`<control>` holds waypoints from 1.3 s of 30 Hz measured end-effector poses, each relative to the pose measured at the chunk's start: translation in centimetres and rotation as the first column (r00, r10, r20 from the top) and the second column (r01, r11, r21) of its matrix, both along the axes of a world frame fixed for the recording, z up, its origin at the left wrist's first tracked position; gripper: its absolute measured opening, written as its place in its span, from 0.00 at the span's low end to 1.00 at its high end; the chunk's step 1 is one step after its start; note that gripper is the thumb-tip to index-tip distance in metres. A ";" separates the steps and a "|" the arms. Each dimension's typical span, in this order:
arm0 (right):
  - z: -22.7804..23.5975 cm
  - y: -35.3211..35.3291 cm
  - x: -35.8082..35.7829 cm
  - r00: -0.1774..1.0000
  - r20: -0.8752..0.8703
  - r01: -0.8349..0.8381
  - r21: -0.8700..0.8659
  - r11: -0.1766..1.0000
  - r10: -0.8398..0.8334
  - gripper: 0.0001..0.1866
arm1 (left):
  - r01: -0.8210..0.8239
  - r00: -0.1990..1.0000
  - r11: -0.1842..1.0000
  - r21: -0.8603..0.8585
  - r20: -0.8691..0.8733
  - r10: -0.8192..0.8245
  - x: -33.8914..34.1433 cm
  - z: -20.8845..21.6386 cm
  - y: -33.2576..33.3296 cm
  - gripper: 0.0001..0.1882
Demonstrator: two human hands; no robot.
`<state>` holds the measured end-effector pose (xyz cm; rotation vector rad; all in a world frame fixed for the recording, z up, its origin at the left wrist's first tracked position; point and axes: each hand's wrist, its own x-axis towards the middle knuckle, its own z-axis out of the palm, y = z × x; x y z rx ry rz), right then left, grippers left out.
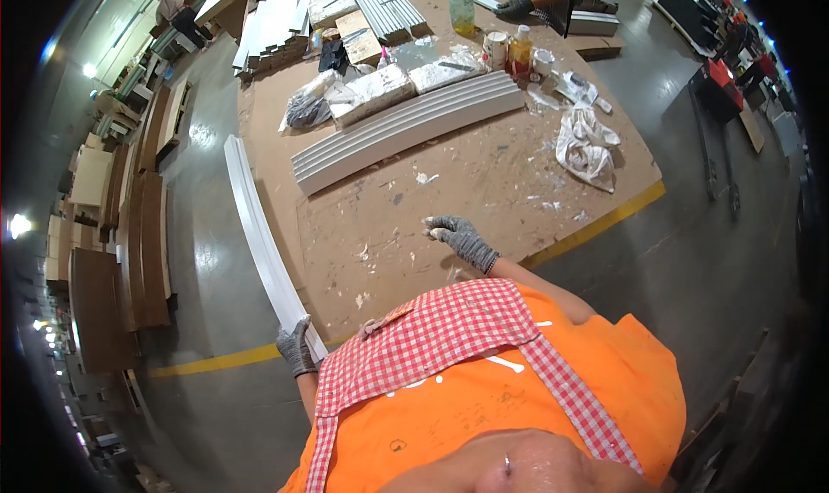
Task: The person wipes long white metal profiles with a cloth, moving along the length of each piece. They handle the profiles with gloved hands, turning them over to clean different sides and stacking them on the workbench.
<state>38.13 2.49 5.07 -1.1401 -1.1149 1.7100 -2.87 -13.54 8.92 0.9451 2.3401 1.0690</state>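
My left hand [296, 348], in a grey knit glove, is closed around the near end of a long white moulding strip [262, 225]. The strip runs away from me along the table's left side, partly beyond its edge. My right hand [466, 243], gloved in grey with pale fingertips, hovers over the near part of the brown-topped table [406, 234]. Its fingers stretch to the left, apart, and I see nothing held in them. Ahead of both hands, a row of white grooved mouldings [414, 135] lies across the table.
Behind the row sit white-smeared blocks [373, 94], a green bottle [463, 11], an amber bottle [520, 53] and a can [495, 51]. A white rag [587, 148] lies at the right. More strips [384, 9] are stacked at the far end. Another person's gloved hand [515, 9] is across the table.
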 end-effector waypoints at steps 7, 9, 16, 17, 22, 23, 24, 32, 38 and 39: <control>2.0 -0.8 -5.4 0.975 -0.191 -0.098 0.074 0.992 0.111 0.17 | -0.017 0.979 0.998 -0.064 -0.203 0.003 -0.2 2.4 -1.8 0.28; 2.0 -0.5 -5.3 0.972 -0.222 -0.057 0.068 0.996 0.071 0.19 | 0.069 0.981 0.998 0.002 -0.182 -0.067 1.6 4.2 -0.8 0.28; 4.4 1.0 -3.7 0.891 -0.435 0.123 -0.051 0.991 -0.133 0.27 | 0.411 0.912 0.908 0.077 -0.056 -0.407 5.8 6.0 0.1 0.24; 4.3 1.3 -3.2 0.858 -0.483 0.164 -0.070 0.984 -0.177 0.25 | 0.453 0.891 0.887 0.083 -0.045 -0.451 6.6 6.1 0.4 0.24; 1.4 2.1 -0.3 0.656 -0.707 0.200 -0.175 0.964 -0.264 0.21 | 0.532 0.839 0.828 -0.179 -0.020 -0.543 4.8 -4.1 1.6 0.29; 0.7 1.6 1.4 0.639 -0.700 0.250 -0.201 0.947 -0.318 0.20 | 0.649 0.741 0.743 -0.163 -0.088 -0.666 6.2 -3.2 2.6 0.29; 0.7 0.8 3.1 0.618 -0.696 0.298 -0.224 0.928 -0.366 0.19 | 0.750 0.623 0.643 -0.154 -0.162 -0.766 8.7 0.4 3.8 0.30; -2.4 -6.7 8.9 0.561 -0.227 0.720 -0.341 0.604 -0.796 0.10 | 0.900 0.197 0.238 -0.364 -0.148 -0.969 13.2 1.5 9.0 0.33; -4.9 -7.5 12.6 0.505 -0.139 0.744 -0.430 0.512 -0.852 0.10 | 0.921 0.051 0.145 -0.361 -0.257 -0.965 16.1 0.1 13.2 0.32; -5.0 -7.2 13.1 0.523 -0.115 0.726 -0.459 0.512 -0.844 0.11 | 0.921 0.050 0.142 -0.362 -0.252 -0.966 16.5 0.4 13.6 0.31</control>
